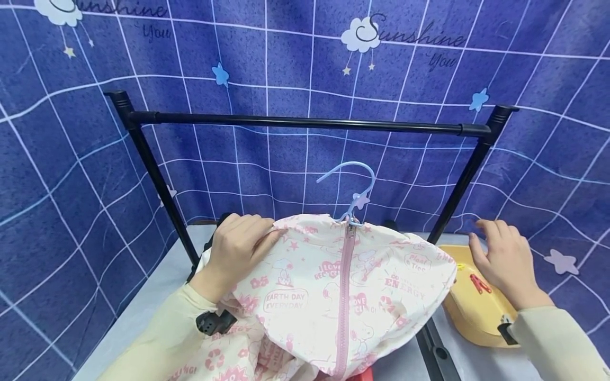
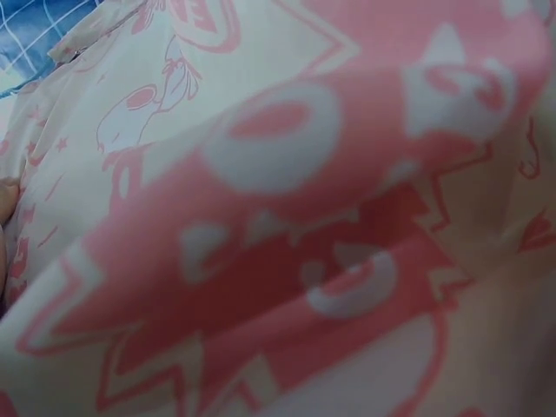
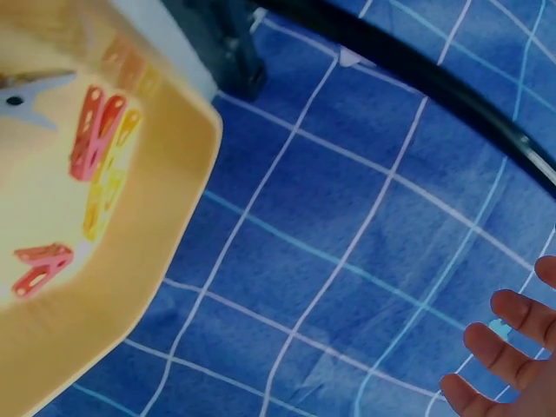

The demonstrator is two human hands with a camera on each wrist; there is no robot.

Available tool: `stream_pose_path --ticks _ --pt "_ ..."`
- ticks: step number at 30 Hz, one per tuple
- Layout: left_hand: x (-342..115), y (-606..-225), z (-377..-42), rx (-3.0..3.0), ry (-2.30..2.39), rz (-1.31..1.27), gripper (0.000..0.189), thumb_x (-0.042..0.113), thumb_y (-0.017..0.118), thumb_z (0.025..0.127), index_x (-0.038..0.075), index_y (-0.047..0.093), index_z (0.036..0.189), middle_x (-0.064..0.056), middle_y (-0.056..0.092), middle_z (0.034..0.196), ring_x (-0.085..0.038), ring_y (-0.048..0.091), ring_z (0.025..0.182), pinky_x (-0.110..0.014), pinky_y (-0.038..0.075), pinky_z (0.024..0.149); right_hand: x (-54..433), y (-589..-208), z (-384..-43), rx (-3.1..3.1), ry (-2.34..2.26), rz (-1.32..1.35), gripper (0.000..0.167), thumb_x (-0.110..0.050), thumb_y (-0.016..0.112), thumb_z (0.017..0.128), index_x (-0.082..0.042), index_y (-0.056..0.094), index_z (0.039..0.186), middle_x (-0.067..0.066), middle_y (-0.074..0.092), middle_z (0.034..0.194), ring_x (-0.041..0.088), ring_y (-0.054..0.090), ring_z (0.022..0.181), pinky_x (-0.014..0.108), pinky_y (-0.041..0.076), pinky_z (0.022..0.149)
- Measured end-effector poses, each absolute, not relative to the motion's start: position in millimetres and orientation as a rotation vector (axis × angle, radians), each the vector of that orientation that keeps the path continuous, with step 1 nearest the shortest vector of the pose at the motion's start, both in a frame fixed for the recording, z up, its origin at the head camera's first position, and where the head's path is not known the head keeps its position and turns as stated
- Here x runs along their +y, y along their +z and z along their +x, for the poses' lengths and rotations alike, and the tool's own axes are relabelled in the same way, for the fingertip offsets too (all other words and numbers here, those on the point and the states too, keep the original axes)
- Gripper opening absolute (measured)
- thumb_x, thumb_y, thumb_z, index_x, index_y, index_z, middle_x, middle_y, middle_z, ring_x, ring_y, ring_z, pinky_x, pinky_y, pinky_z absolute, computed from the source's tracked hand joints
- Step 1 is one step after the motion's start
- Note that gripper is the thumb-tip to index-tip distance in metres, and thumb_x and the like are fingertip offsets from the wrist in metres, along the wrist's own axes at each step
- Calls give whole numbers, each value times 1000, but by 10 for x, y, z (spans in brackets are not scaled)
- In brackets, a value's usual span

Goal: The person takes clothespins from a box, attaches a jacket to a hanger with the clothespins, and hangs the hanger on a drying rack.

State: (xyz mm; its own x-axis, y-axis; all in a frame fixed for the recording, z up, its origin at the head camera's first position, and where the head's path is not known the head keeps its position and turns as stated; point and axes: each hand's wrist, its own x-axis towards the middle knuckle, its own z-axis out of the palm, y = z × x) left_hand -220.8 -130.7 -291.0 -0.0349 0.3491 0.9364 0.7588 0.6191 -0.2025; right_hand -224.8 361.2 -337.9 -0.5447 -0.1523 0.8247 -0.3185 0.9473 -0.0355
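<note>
Head view: my left hand (image 1: 235, 254) is pinching the white, pink-printed, zippered cloth garment (image 1: 310, 288), ideally keeping it level, my loose-fingered right hand (image 1: 509, 264) hovering right of it.

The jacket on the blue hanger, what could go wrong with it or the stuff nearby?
The blue hanger isn't hooked over the black rail, so the jacket might drop if the left hand lets go. That hand grips only one side, so the jacket could tilt. The right hand is empty near the yellow basin; a bump might spill the clothespins.
</note>
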Motion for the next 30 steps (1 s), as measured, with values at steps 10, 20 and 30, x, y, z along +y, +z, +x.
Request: stream_pose_path --ticks 10,20,30 --pt "-1298 -2923 -2215 -1652 -406 -938 37 32 48 106 8 63 82 1 48 60 -18 46 51 -32 34 53 3796 -3484 -2317 -2298 242 228 25 -13 56 91 5 57 107 31 57 99 55 52 92 66 39 68" --pt "-1302 -2928 -2219 -1653 -400 -931 37 31 48 106 8 63 82 1 49 60 -18 46 50 -32 34 53 3915 -3591 -2390 -2406 249 168 25 -16 55 93 5 55 108 33 55 102 56 51 92 66 39 72" --pt "-1296 -2937 -2234 -1653 -387 -934 36 31 48 106 8 62 82 1 45 59 -18 44 49 -32 34 53 4024 -3646 -2455 -2521 262 115 28 -18 52 96 5 52 112 33 53 108 55 49 95 67 39 73"
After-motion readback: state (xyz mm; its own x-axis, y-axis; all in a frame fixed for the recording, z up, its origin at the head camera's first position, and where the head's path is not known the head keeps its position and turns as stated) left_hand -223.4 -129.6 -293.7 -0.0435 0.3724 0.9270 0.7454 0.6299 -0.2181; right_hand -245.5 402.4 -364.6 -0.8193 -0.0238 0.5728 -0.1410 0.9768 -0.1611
